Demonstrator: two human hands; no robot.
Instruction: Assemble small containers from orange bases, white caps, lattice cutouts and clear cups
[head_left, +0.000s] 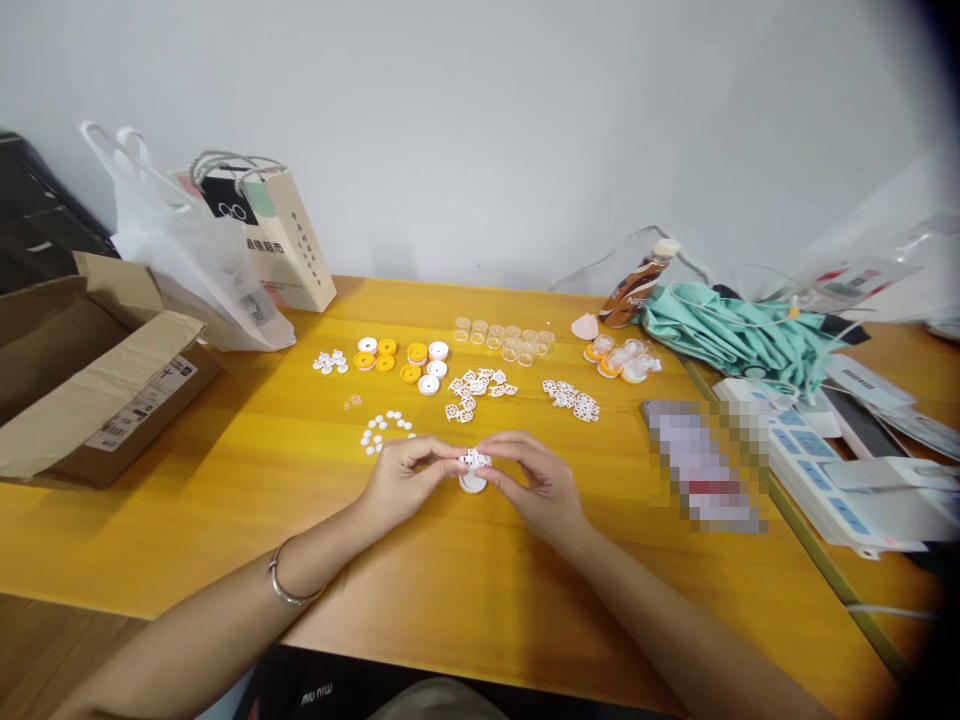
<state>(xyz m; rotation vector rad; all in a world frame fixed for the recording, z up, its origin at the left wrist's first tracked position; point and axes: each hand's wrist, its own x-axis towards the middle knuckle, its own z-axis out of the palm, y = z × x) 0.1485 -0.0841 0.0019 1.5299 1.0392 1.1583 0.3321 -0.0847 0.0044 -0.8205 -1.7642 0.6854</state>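
My left hand [401,475] and my right hand [536,478] meet at the middle of the yellow table [300,500]. Both pinch a small white lattice piece [474,459] held just above a white round cap [472,483]. Whether the cap rests on the table or in my fingers is unclear. Behind my hands lie white lattice pieces [476,388], another heap of lattice pieces [574,400], small white discs [382,430], yellow and white round caps [409,362] and clear cups [506,340].
An open cardboard box [82,380] sits at the left edge. A plastic bag [195,260] and paper bag [289,240] stand at the back left. A bottle [637,285], teal umbrella [735,335], power strip [825,470] and blurred flat object [705,465] crowd the right.
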